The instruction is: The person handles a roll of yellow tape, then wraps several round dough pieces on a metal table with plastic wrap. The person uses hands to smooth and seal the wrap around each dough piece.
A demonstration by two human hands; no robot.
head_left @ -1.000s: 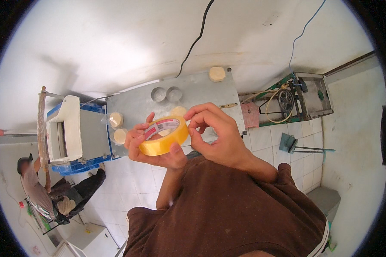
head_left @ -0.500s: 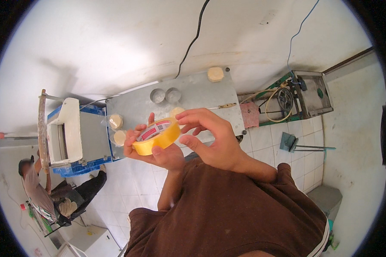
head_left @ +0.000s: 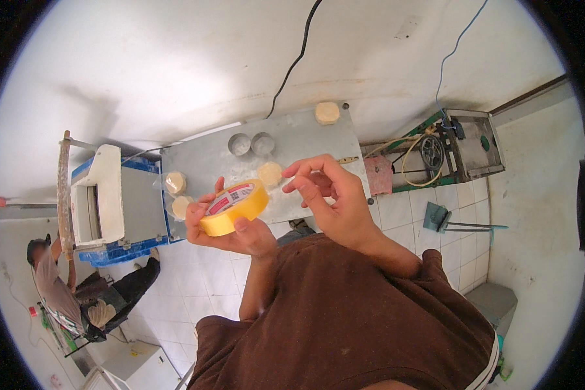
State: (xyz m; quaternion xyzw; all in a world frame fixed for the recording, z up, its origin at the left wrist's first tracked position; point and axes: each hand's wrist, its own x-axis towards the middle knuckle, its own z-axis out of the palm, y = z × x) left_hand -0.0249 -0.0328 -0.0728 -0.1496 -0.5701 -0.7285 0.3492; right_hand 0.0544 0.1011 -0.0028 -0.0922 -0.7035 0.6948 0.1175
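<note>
A roll of yellow tape (head_left: 235, 211) with a printed label inside its core is gripped by my left hand (head_left: 240, 234), thumb on the outer face and fingers behind. To its right, my right hand (head_left: 335, 198) is raised with fingers curled and the fingertips close to the thumb in a pinch. A gap separates it from the roll, and whether a strip of tape lies between the fingertips cannot be made out. Beyond my hands, on the grey metal table (head_left: 205, 156), a pale round block (head_left: 270, 173) lies between the roll and my right hand.
Two round metal rings (head_left: 251, 144) and more pale blocks (head_left: 327, 113) sit on the table, along with a knife (head_left: 346, 160). A white and blue machine (head_left: 143, 201) stands left; a person (head_left: 62, 279) sits beyond it. At right are a green-framed machine (head_left: 432, 151) and a dustpan (head_left: 435, 216).
My right hand has drawn away from the roll, slightly up and right, its fingers curling in. The tape roll has shifted slightly left in my left hand's grip.
</note>
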